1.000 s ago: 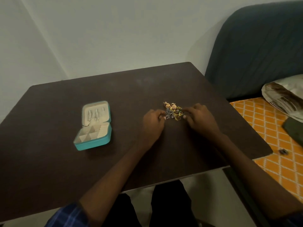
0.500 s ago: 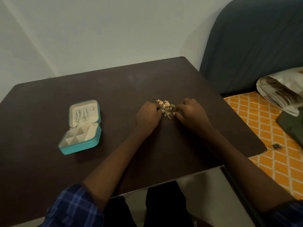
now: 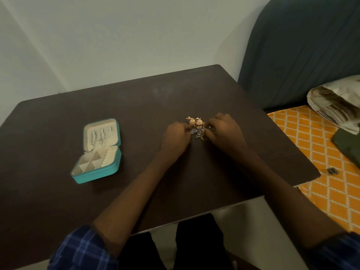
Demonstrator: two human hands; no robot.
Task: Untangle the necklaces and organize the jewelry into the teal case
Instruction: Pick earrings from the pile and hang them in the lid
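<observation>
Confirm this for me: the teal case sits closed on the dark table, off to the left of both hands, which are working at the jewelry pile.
Not quite: the teal case is open, its lid laid back and its cream compartments showing in the head view. The rest holds: it sits on the dark table, left of the left hand and right hand at the jewelry pile.

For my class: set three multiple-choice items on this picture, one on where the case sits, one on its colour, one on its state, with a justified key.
1. The case lies where, from the jewelry pile?
A on the left hand's side
B on the right hand's side
C under it

2. The case's outside is
A red
B teal
C black

3. The case is
A zipped shut
B upside down
C open

Key: 1 A, it sits beyond the left hand; 2 B, teal walls; 3 C, cream compartments show.
</observation>
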